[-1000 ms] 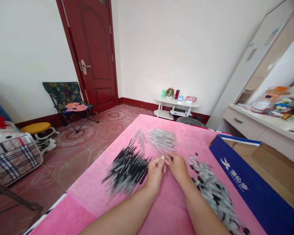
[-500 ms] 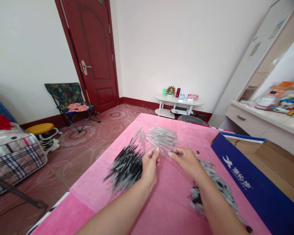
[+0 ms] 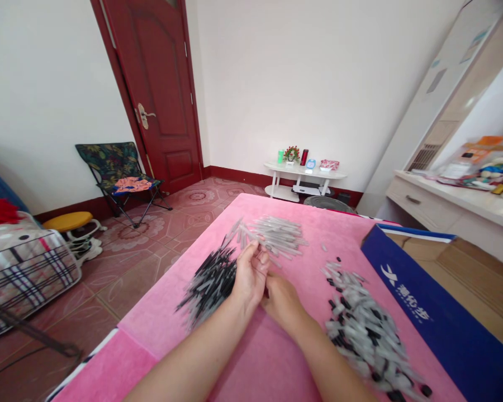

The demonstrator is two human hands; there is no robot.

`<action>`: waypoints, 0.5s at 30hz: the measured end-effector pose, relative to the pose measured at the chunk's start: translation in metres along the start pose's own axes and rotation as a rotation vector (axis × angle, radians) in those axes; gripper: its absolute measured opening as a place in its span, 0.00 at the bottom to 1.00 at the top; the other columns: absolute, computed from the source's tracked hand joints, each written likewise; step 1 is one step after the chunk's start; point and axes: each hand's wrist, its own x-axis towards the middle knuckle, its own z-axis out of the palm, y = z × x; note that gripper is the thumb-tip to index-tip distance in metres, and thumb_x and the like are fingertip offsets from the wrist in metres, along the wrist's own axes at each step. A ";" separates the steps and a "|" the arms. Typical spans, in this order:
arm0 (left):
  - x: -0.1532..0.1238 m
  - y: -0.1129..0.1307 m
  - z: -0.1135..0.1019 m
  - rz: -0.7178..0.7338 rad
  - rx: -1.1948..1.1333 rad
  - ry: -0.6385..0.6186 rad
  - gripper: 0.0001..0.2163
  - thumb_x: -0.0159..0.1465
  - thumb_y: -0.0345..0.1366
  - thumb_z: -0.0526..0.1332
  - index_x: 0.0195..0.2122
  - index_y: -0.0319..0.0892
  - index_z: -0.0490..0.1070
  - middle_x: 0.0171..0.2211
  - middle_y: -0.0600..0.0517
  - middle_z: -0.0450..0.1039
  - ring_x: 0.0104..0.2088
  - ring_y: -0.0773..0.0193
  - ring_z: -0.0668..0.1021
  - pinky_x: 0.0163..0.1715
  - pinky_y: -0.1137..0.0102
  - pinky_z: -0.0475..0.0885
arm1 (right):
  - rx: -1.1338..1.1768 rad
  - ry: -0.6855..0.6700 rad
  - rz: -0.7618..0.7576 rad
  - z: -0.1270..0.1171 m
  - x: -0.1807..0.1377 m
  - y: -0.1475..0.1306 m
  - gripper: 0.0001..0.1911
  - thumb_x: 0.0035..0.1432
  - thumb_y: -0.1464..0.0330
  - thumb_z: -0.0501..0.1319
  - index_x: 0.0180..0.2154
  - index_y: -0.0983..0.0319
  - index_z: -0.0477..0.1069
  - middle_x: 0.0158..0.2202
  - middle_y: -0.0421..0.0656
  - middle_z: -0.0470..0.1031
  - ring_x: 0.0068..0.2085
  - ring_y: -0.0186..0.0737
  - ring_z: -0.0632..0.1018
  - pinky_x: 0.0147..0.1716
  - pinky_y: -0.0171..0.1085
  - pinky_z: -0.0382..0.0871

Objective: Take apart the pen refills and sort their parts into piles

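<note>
Where a gap showed, hands [image 3: 252, 274] together, dark pile [image 3: 212, 285] more covered

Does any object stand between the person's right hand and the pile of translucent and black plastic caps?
Nothing visible does: between the right hand and the pile of translucent and black plastic caps, only pink cloth shows. The right forearm lies left of the pile.
</note>
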 end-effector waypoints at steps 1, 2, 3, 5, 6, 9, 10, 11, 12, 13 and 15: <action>0.000 0.001 0.000 -0.009 -0.004 -0.007 0.03 0.52 0.30 0.60 0.28 0.36 0.68 0.22 0.54 0.64 0.17 0.77 0.62 0.15 0.79 0.54 | -0.007 0.007 -0.003 0.000 0.000 -0.001 0.09 0.47 0.72 0.56 0.33 0.62 0.70 0.35 0.44 0.73 0.33 0.38 0.73 0.30 0.32 0.58; 0.000 0.001 0.000 -0.014 -0.007 -0.014 0.03 0.53 0.30 0.59 0.28 0.36 0.68 0.21 0.54 0.63 0.17 0.77 0.62 0.15 0.79 0.54 | -0.001 0.011 -0.009 0.001 0.000 -0.001 0.09 0.48 0.72 0.55 0.34 0.62 0.70 0.35 0.44 0.73 0.34 0.37 0.73 0.30 0.31 0.59; 0.000 0.002 0.000 -0.016 -0.008 -0.020 0.04 0.53 0.30 0.59 0.29 0.35 0.68 0.21 0.55 0.63 0.17 0.77 0.61 0.14 0.79 0.54 | 0.010 0.014 -0.012 0.001 0.000 0.000 0.09 0.48 0.73 0.55 0.34 0.61 0.70 0.35 0.44 0.73 0.34 0.37 0.72 0.31 0.31 0.59; 0.002 0.004 -0.001 -0.014 -0.005 -0.027 0.04 0.54 0.31 0.58 0.29 0.35 0.68 0.21 0.54 0.63 0.17 0.77 0.61 0.14 0.79 0.53 | 0.021 0.018 -0.005 0.001 0.001 0.001 0.09 0.48 0.73 0.56 0.34 0.61 0.71 0.35 0.43 0.72 0.36 0.37 0.72 0.32 0.31 0.59; 0.003 0.005 -0.002 -0.009 -0.003 -0.028 0.04 0.54 0.31 0.58 0.29 0.35 0.68 0.22 0.54 0.63 0.16 0.77 0.60 0.14 0.79 0.53 | 0.020 0.018 0.001 0.001 0.001 0.003 0.09 0.48 0.73 0.56 0.34 0.61 0.71 0.35 0.43 0.72 0.36 0.37 0.72 0.33 0.31 0.59; 0.008 0.008 -0.006 0.014 0.000 -0.026 0.04 0.54 0.32 0.57 0.28 0.36 0.67 0.21 0.55 0.63 0.16 0.78 0.59 0.13 0.79 0.52 | 0.004 0.023 -0.023 0.001 0.001 0.007 0.08 0.48 0.73 0.58 0.33 0.60 0.71 0.33 0.41 0.70 0.35 0.35 0.71 0.33 0.31 0.59; 0.010 0.010 -0.007 0.020 -0.001 -0.024 0.04 0.54 0.32 0.58 0.28 0.36 0.67 0.21 0.55 0.63 0.16 0.78 0.59 0.13 0.79 0.51 | -0.003 0.026 -0.048 0.000 0.001 0.008 0.07 0.48 0.72 0.58 0.32 0.59 0.71 0.33 0.40 0.69 0.34 0.34 0.71 0.33 0.31 0.59; 0.012 0.011 -0.009 0.024 -0.001 -0.023 0.04 0.54 0.32 0.58 0.27 0.36 0.66 0.21 0.55 0.62 0.15 0.78 0.59 0.13 0.80 0.51 | -0.015 0.027 -0.081 -0.001 0.001 0.008 0.06 0.49 0.72 0.58 0.32 0.59 0.71 0.32 0.39 0.69 0.34 0.33 0.70 0.32 0.30 0.59; 0.014 0.012 -0.011 0.027 -0.002 -0.020 0.04 0.54 0.33 0.58 0.26 0.37 0.66 0.20 0.55 0.62 0.16 0.78 0.59 0.13 0.80 0.51 | -0.033 0.027 -0.119 -0.004 0.001 0.008 0.06 0.49 0.72 0.57 0.31 0.59 0.71 0.33 0.39 0.68 0.34 0.33 0.70 0.32 0.30 0.59; 0.016 0.013 -0.012 0.028 -0.002 -0.015 0.04 0.54 0.33 0.58 0.26 0.37 0.66 0.20 0.55 0.62 0.16 0.78 0.59 0.13 0.80 0.52 | -0.056 0.024 -0.162 -0.006 0.000 0.008 0.06 0.50 0.72 0.57 0.31 0.59 0.70 0.33 0.39 0.68 0.34 0.33 0.70 0.32 0.30 0.59; 0.019 0.015 -0.015 0.033 0.000 -0.006 0.04 0.53 0.32 0.59 0.25 0.37 0.65 0.20 0.55 0.62 0.16 0.78 0.60 0.13 0.80 0.53 | -0.113 0.016 -0.246 -0.013 -0.001 0.006 0.06 0.52 0.72 0.55 0.31 0.58 0.70 0.35 0.39 0.68 0.34 0.33 0.70 0.31 0.30 0.58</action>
